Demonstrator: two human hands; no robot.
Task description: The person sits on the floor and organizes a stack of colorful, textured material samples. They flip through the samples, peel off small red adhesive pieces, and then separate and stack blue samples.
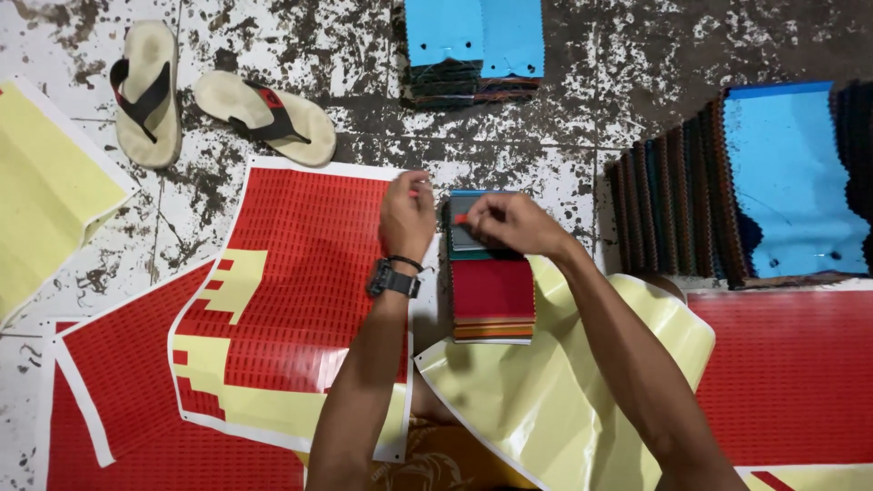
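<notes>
Red sticker [460, 218] in right-hand grip [509, 223]

You have two flip-flops [145, 91] [268, 116], three stacks of fabric swatches [491, 268] [475, 50] [755, 182], three red sticker sheets [300, 273] [118, 391] [791, 373], two yellow backing sheets [41, 191] [546, 391], and one wristwatch [393, 280].
</notes>
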